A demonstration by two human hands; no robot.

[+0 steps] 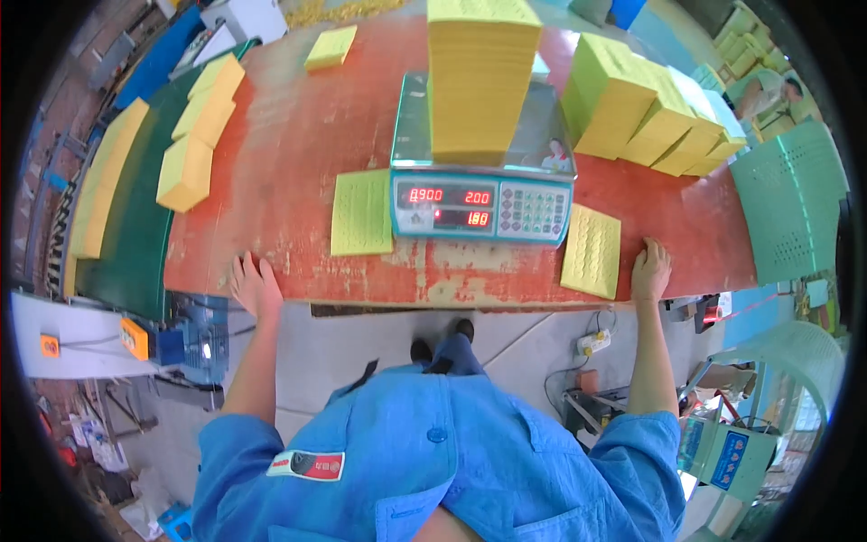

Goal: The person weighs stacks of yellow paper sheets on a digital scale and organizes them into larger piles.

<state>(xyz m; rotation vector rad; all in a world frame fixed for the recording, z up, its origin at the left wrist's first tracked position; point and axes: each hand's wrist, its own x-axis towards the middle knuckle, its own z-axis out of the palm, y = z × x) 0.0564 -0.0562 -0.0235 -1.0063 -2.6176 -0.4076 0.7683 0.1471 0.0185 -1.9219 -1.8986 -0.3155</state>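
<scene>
Landmark: scale (pixel 481 194), standing mid-counter (pixel 298 154) with red digits lit on its front panel.

Left hand (pixel 254 285): flat on the near edge of the counter, well to the left of the scale, fingers spread, palm down. Grip wide, holding nothing. Nearest item is the left sheet (pixel 361 213), a thin yellow pad lying flat just beside the scale's left side; hand and sheet are apart.

Right hand (pixel 650 268): resting on the near counter edge, to the right of the scale, fingers loosely together. Grip wide, empty. Right sheet (pixel 591 250) lies flat just right of the scale, tilted slightly; the hand is just beside its right edge, contact cannot be told.

On the scale pan: tall stack (pixel 480 81) of yellow paper, upright.

Behind and right of the scale: row of yellow bundles (pixel 646 113), leaning against each other. Far left of the scale: green belt (pixel 135 235) carrying more yellow bundles. Right of the counter: green chair (pixel 795 203).
</scene>
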